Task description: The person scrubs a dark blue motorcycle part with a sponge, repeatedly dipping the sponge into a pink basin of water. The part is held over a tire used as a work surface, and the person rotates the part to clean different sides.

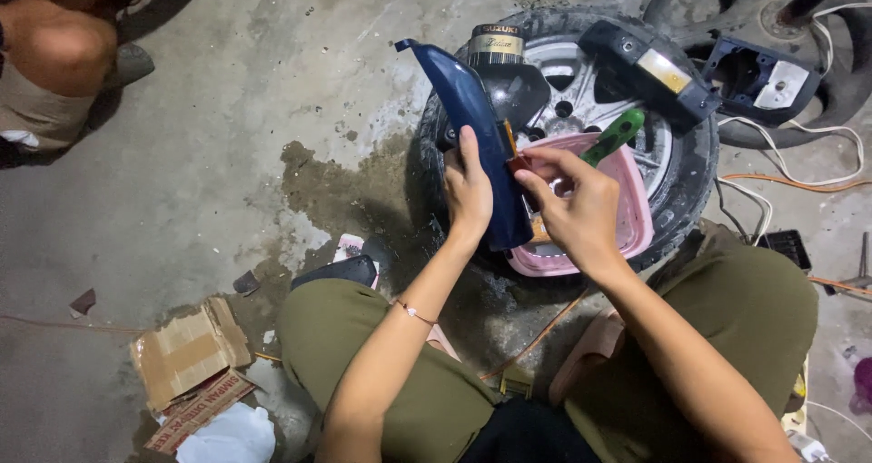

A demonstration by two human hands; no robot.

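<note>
While you sit on the concrete floor (209, 136) with your knees drawn up, the work looks to be partway along: the blue fender panel (472, 127) is off any machine and stands tilted over the wheel (686, 163) that lies flat on the floor, so any removal is done, and what you are doing at its edge is not finished as far as can be seen.

Your left hand (468, 190) is wrapped around the lower part of the panel, fingers closed on its near face and thumb behind, holding it steady just above the wheel's near-left rim.

Your right hand (572, 209) is curled, thumb and forefinger pressed together on something small and reddish-orange at the panel's right edge; what exactly it is I cannot tell.

Under that hand a pink basin (631, 213) rests on the wheel, with a green-handled tool (616, 136) leaning in it untouched. 2 black housings (649, 68) lie at the wheel's far edge, beside a dark can with a gold band (496, 45). Torn cardboard (186, 349) lies on the floor by your left knee.
</note>
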